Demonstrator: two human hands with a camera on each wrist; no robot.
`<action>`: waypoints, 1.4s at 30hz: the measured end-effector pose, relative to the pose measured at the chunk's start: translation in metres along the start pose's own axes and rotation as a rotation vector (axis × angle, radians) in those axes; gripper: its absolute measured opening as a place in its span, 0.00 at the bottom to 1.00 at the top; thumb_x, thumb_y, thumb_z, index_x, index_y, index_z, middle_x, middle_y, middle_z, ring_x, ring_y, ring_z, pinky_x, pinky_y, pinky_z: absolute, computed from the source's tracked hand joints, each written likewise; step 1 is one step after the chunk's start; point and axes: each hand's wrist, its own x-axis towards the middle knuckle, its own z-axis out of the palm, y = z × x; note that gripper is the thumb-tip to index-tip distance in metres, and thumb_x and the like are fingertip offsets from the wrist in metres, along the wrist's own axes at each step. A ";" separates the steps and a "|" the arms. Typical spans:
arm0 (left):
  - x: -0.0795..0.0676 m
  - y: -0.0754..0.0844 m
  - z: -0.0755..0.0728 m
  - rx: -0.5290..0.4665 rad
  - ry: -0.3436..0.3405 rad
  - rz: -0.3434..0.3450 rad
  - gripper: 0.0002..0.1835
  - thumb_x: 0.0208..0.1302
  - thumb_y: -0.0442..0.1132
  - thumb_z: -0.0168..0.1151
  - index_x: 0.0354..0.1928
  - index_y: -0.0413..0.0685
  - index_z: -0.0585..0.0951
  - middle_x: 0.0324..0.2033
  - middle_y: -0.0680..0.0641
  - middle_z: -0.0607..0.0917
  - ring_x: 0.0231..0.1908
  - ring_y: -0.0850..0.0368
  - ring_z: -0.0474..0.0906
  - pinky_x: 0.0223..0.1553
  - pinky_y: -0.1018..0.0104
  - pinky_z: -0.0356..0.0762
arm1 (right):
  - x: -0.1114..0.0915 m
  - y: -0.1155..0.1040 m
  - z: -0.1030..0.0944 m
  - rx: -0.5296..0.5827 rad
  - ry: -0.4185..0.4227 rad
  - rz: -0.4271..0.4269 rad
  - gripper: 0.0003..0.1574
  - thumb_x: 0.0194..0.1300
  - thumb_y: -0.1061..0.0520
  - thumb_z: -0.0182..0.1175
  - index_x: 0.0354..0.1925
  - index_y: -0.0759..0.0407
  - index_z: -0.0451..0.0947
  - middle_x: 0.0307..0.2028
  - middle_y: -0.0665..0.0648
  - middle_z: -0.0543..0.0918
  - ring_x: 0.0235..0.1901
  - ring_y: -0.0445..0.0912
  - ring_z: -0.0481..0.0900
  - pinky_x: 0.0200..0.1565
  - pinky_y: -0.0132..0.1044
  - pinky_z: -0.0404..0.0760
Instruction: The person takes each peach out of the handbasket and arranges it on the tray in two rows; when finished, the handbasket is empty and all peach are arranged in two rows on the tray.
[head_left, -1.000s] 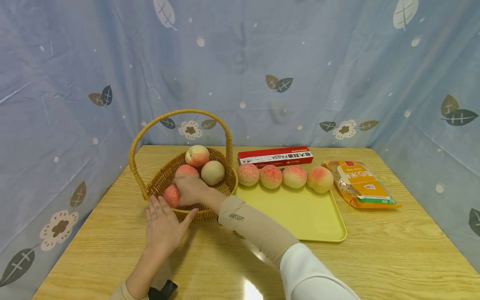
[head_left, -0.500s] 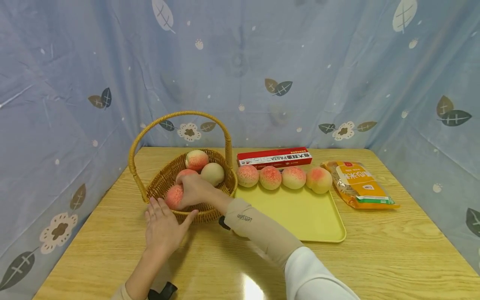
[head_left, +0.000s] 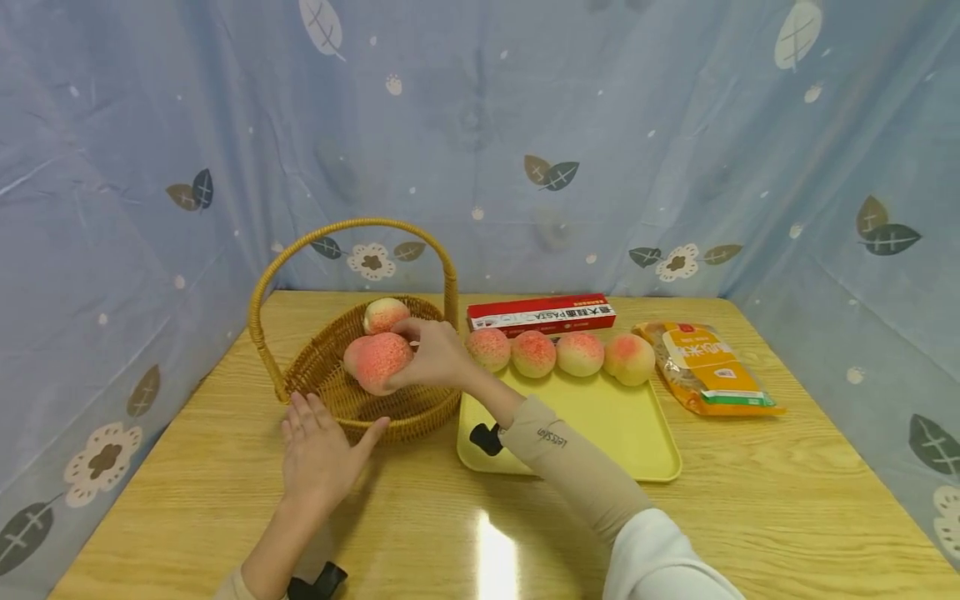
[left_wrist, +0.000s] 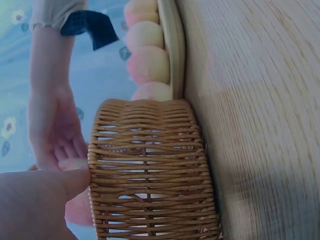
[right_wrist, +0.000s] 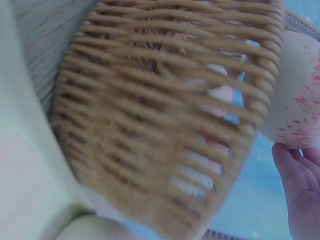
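Note:
The fingers of my right hand (head_left: 435, 354) curl round a red-speckled peach (head_left: 383, 363) held over the wicker basket (head_left: 408, 429). In the right wrist view, fingertips touch the peach (right_wrist: 297, 95) beside the basket's woven wall (right_wrist: 145, 100). Flat against the basket's near rim, with straight fingers and the thumb spread, lies my left hand (head_left: 318, 458). A paler peach (head_left: 386, 315) sits at the back of the basket. Part of another peach (head_left: 352, 354) shows behind the held one. My right hand and the held peach hide some of the basket's inside.
Right of the basket is a yellow tray (head_left: 592, 437), with a row of several peaches (head_left: 534, 354) along its far side. A red pasta box (head_left: 542, 314) lies behind them. An orange food bag (head_left: 708, 367) lies farther right. The tall basket handle (head_left: 352, 223) arches overhead.
My right hand has raised the red-speckled peach from the front of the basket, moving up and to the right. My left hand has stayed at the rim.

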 end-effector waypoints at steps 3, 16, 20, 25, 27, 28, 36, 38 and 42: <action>0.000 -0.001 -0.001 0.007 -0.002 -0.003 0.62 0.66 0.72 0.41 0.66 0.12 0.38 0.65 0.15 0.35 0.67 0.20 0.32 0.67 0.35 0.35 | -0.007 0.005 -0.007 0.085 0.024 0.018 0.40 0.41 0.56 0.80 0.54 0.61 0.78 0.49 0.57 0.84 0.50 0.49 0.82 0.43 0.30 0.80; 0.001 -0.001 -0.001 -0.016 0.001 -0.002 0.62 0.66 0.71 0.44 0.66 0.12 0.37 0.66 0.15 0.33 0.68 0.21 0.31 0.67 0.34 0.34 | -0.039 0.031 -0.037 0.299 0.156 0.012 0.39 0.42 0.65 0.78 0.54 0.70 0.76 0.50 0.65 0.82 0.51 0.55 0.82 0.50 0.38 0.81; 0.000 -0.001 -0.003 -0.018 -0.014 -0.003 0.63 0.65 0.72 0.43 0.66 0.13 0.36 0.66 0.16 0.32 0.67 0.21 0.30 0.67 0.35 0.33 | -0.050 0.039 -0.043 0.351 0.191 0.026 0.40 0.43 0.67 0.76 0.56 0.73 0.74 0.52 0.67 0.80 0.52 0.57 0.81 0.50 0.39 0.80; 0.000 -0.001 -0.004 -0.026 -0.022 -0.005 0.64 0.65 0.73 0.42 0.66 0.13 0.36 0.66 0.16 0.32 0.67 0.21 0.29 0.67 0.34 0.33 | -0.059 0.048 -0.051 0.396 0.205 0.025 0.37 0.45 0.69 0.75 0.55 0.74 0.74 0.51 0.68 0.80 0.52 0.58 0.80 0.52 0.40 0.80; 0.000 -0.001 -0.004 -0.031 -0.022 -0.002 0.64 0.65 0.74 0.42 0.66 0.13 0.35 0.66 0.16 0.31 0.67 0.21 0.29 0.67 0.34 0.32 | -0.063 0.052 -0.054 0.388 0.218 0.037 0.36 0.45 0.69 0.75 0.54 0.73 0.75 0.50 0.68 0.81 0.51 0.57 0.81 0.52 0.40 0.80; 0.000 -0.001 -0.004 -0.032 -0.021 0.000 0.64 0.65 0.74 0.42 0.66 0.13 0.35 0.66 0.16 0.32 0.68 0.21 0.29 0.67 0.34 0.33 | -0.065 0.054 -0.056 0.383 0.223 0.050 0.36 0.45 0.68 0.75 0.54 0.72 0.75 0.50 0.67 0.81 0.51 0.57 0.81 0.51 0.40 0.80; 0.000 -0.001 -0.002 -0.034 -0.026 0.004 0.64 0.65 0.74 0.41 0.66 0.13 0.35 0.66 0.16 0.32 0.67 0.21 0.29 0.67 0.34 0.32 | -0.076 0.070 -0.065 0.295 0.252 0.199 0.37 0.43 0.63 0.78 0.52 0.71 0.77 0.49 0.66 0.82 0.50 0.57 0.82 0.50 0.43 0.81; 0.000 -0.001 -0.002 -0.030 -0.024 0.004 0.64 0.65 0.73 0.41 0.66 0.13 0.36 0.66 0.16 0.32 0.67 0.20 0.29 0.67 0.34 0.32 | -0.079 0.075 -0.066 0.270 0.244 0.227 0.37 0.42 0.62 0.78 0.51 0.71 0.77 0.48 0.66 0.82 0.50 0.57 0.82 0.50 0.43 0.81; 0.000 -0.001 -0.001 -0.016 -0.017 0.005 0.64 0.65 0.74 0.40 0.66 0.12 0.37 0.65 0.15 0.34 0.67 0.20 0.31 0.67 0.34 0.34 | -0.084 0.082 -0.066 0.245 0.218 0.231 0.37 0.40 0.63 0.78 0.50 0.71 0.78 0.47 0.66 0.83 0.51 0.57 0.81 0.50 0.43 0.81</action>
